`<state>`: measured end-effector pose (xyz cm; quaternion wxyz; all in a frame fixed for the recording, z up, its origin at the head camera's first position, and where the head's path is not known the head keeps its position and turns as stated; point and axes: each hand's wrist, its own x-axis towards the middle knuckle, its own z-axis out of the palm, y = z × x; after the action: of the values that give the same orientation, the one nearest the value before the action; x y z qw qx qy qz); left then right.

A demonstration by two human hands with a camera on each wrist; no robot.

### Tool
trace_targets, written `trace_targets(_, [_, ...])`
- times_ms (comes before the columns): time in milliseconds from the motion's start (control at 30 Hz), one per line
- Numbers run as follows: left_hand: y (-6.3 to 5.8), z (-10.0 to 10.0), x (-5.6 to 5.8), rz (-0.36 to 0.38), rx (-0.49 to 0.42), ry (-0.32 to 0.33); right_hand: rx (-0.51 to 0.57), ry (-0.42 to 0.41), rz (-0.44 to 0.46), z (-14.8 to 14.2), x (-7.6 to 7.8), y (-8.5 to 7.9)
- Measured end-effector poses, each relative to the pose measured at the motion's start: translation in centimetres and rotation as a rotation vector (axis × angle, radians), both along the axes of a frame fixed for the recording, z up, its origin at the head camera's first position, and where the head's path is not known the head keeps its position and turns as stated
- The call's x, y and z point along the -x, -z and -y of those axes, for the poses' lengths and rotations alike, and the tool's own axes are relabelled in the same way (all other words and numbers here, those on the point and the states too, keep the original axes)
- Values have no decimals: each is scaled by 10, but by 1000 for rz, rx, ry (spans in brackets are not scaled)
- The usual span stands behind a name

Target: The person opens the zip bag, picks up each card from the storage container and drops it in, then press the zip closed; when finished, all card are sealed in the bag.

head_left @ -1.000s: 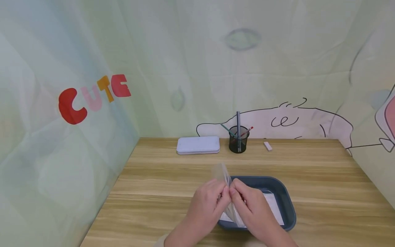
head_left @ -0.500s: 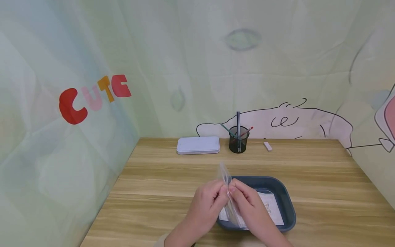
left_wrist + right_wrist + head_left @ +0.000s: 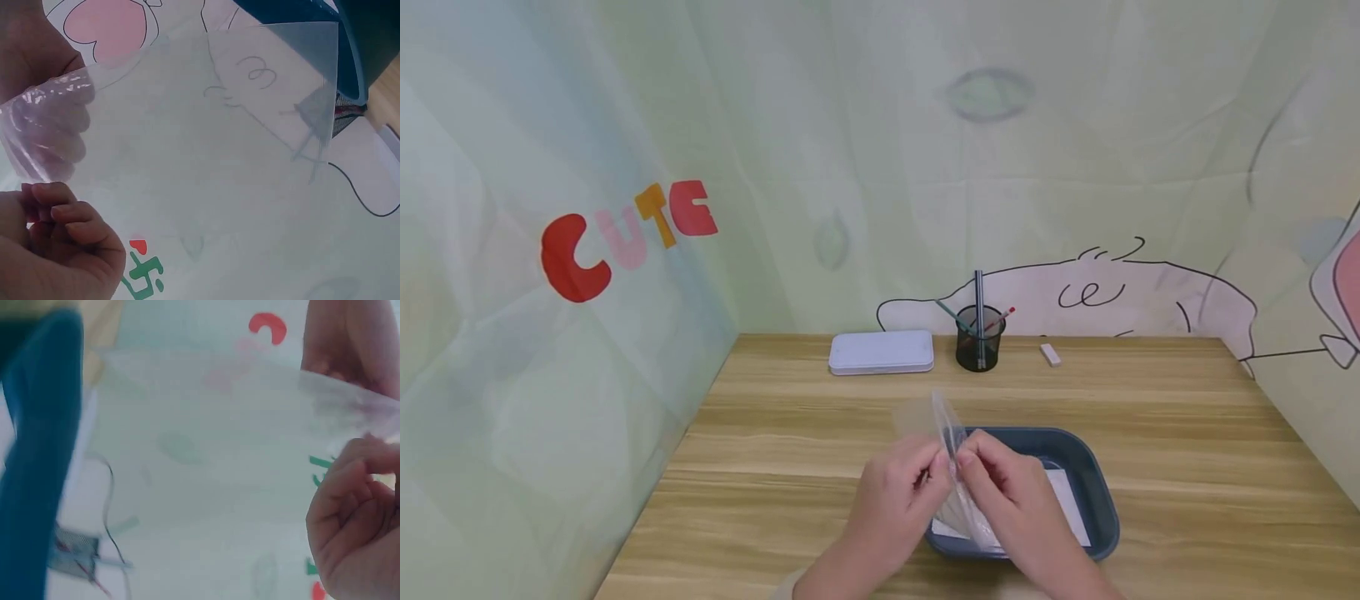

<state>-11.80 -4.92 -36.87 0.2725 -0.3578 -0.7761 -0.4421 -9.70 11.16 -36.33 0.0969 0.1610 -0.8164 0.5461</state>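
A clear plastic bag stands upright between my two hands over a dark blue tray. My left hand pinches its edge between thumb and curled forefinger. On the other side, my right hand pinches the same edge, fingertips close to the left ones. In the left wrist view the transparent sheet of the bag stretches away from the fingers, and the right hand's fingers show through it. Below the hands, a white sheet of paper lies in the tray, partly covered by the bag and right hand.
At the back of the wooden table lie a pale flat case and a small white eraser. Between them stands a black mesh pen cup holding pencils. A printed cloth hangs behind.
My left hand has shifted slightly left over the last half second, and the bag's left side looks more spread. A printed figure on the paper, visible half a second ago, is hidden now.
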Motion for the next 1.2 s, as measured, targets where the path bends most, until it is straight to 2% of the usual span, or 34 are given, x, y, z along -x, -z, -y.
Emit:
trace_targets(100, [-4,3,-1,-97,38,-68,-161,97,-97,-4,-2,-5])
trace_targets(200, [-7,3,-2,-216,84,-124,-264,156,-195,-5,-3,-8])
trace_targets(333, [-11,1,-6,-349,118,-161,-295,165,-286,-2,-3,-9])
trace_targets(500, [-17,-2,-10,-430,146,-202,-316,166,-319,0,-4,-11])
trace_targets(700, [-13,-1,-10,-426,192,-239,-324,161,-344,1,-3,-11])
trace_targets(767, [-11,-1,-9,-435,190,-232,-319,162,-349,0,-3,-12])
trace_targets(933, [-8,0,-5,-448,152,-177,-277,134,-428,-6,1,-12])
trace_targets(1067, [-8,5,-2,-417,99,-146,-219,116,-447,-11,6,-11])
trace_targets(1200, [-8,10,1,-353,82,-186,-153,103,-437,-13,8,-10])
